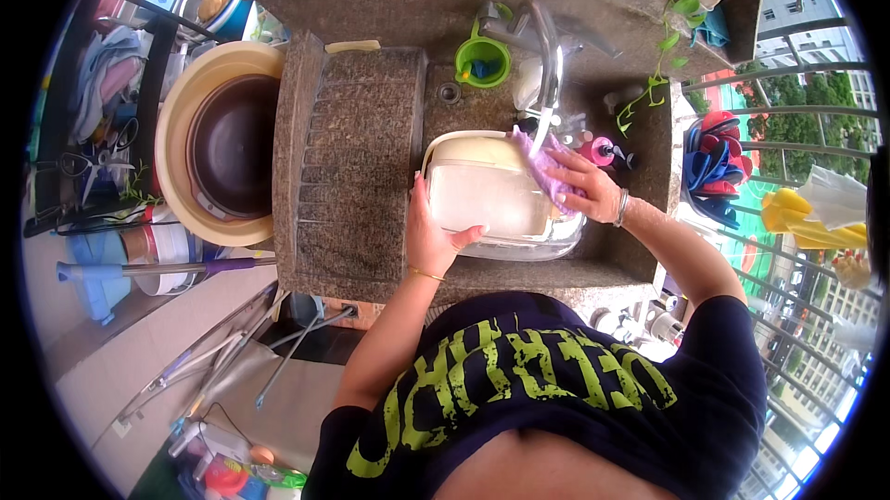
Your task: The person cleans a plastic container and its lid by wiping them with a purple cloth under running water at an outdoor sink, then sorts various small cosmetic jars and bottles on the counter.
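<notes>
A whitish rectangular container lies in the basin of a stone sink, with a clear container at its near and right edges. My left hand grips the left rim, fingers along the side and thumb over the near edge. Under my right hand is a purple cloth, held against the far right corner. Water runs from the curved metal faucet onto the cloth.
A green ladle-like cup and a pink pump bottle stand in the sink. To the left are a ribbed stone washboard and a large beige tub. A plant trails down at the upper right.
</notes>
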